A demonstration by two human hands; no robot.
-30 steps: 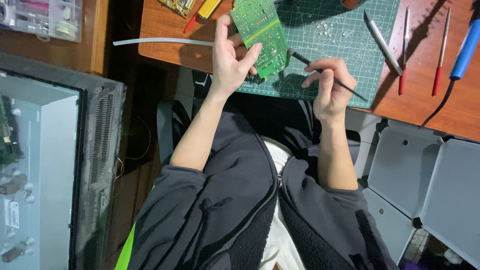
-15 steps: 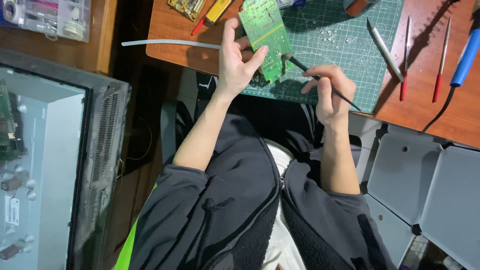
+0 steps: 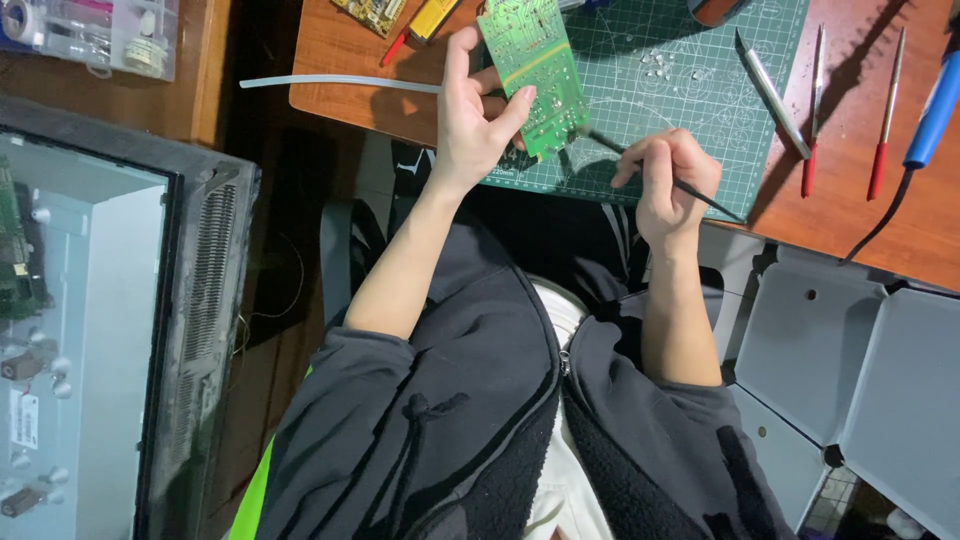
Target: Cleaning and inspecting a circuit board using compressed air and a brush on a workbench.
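- Head view, change: over the last second the left hand point(image 3: 478, 125) had shifted slightly toward the top of the picture with the green circuit board point(image 3: 533, 72), so the board's far end now ran off the top edge. The tilt of the board looked much the same as before.
- Head view, change: the right hand point(image 3: 668, 185) had stayed low beside the board, and its thin dark tool point(image 3: 690, 188) kept its tip near the board's lower right corner. Judged from that, the work on the board was in the same step, a probing or picking at 1 spot, not a new one.
- Head view, hands: the left hand was closed on the board, thumb on the near face, fingers behind it. The right hand was pinched narrow around the tool like a pen.
- Head view, the board: it was held up above the green cutting mat point(image 3: 690, 90), at the near edge of the wooden desk point(image 3: 350, 50). Its visible face was pale green with many small solder dots and 1 yellowish stripe across it. Whether the tool tip touched it could not be told.
- Head view, surroundings: a white plastic strip point(image 3: 320, 82) lay on the desk left of the hand. On the right lay tweezers point(image 3: 770, 90), 2 red-handled files point(image 3: 812, 120) and a blue-handled iron point(image 3: 935, 105).
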